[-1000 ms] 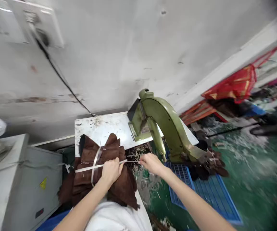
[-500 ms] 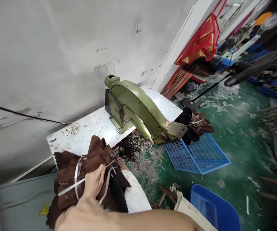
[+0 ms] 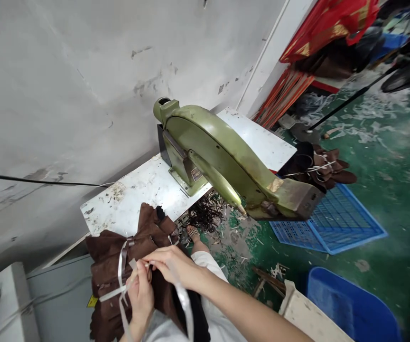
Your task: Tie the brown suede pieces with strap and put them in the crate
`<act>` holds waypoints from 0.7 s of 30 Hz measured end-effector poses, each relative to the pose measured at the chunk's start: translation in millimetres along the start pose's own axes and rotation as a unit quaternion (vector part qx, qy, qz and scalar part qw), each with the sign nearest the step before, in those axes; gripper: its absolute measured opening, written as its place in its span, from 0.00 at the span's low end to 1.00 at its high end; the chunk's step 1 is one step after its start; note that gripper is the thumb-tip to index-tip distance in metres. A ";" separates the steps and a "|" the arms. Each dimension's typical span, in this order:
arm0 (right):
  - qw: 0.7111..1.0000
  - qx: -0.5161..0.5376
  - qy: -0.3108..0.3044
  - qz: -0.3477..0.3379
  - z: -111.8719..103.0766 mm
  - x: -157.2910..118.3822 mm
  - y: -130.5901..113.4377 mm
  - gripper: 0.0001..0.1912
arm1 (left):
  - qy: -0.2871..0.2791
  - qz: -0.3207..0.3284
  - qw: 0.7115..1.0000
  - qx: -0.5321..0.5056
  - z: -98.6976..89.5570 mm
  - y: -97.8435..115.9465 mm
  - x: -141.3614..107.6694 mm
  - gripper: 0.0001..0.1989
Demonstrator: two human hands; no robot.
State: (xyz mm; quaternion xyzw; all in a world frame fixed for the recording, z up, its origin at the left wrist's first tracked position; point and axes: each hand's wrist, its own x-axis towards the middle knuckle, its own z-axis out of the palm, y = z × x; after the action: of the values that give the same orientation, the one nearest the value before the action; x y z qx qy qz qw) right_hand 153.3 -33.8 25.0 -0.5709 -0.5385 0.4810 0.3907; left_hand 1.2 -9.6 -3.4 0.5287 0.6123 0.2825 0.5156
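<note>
Biggest thing around was the white table (image 3: 143, 183), just beyond the hands, with the green machine (image 3: 222, 137) on it, off past the right hand. Further right was the blue crate (image 3: 350, 223), with a small tied bunch (image 3: 329, 166) of brown pieces at its far edge; couldn't tell if that sat inside or just leaned over. Closer in, past the right forearm, was the blue tub (image 3: 329, 294), cut off by the frame, so no idea about its full contents.

The brown bundle (image 3: 107, 273) was right under the hands, spreading out to their left. Left hand (image 3: 141, 294) had its fingers closed on the white strap (image 3: 120, 266), and the right hand (image 3: 176, 270) was pinching it at the same spot, loose tails dangling beneath.

My guess at trouble: a weak pinch could've let the strap slip and the pieces fan out, pulling too hard might've snapped it or bunched the edges, and those tails could've snagged in the fingers.
</note>
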 end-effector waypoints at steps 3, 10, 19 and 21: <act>1.000 -0.007 0.008 0.026 5.5 5.1 0.0 0.09 | 0.071 -0.098 0.986 -0.116 13.2 9.6 -6.3 0.31; 0.992 -0.063 0.011 0.107 26.0 23.8 -7.9 0.08 | 0.136 -0.313 0.891 -0.298 6.9 56.7 1.6 0.24; 0.994 0.024 -0.026 0.107 15.5 22.0 1.3 0.15 | 0.177 -0.348 0.838 -0.381 14.5 109.8 3.8 0.20; 0.997 0.025 -0.053 0.058 10.6 18.0 5.6 0.18 | 0.193 -0.385 0.819 -0.379 9.9 117.2 11.1 0.20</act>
State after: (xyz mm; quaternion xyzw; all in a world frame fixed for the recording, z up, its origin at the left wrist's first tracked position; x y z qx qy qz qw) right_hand 143.6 -17.4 14.9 -0.5651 -0.5125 0.5457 0.3468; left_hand 53.1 31.9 94.3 -0.0532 0.6974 0.3670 0.6132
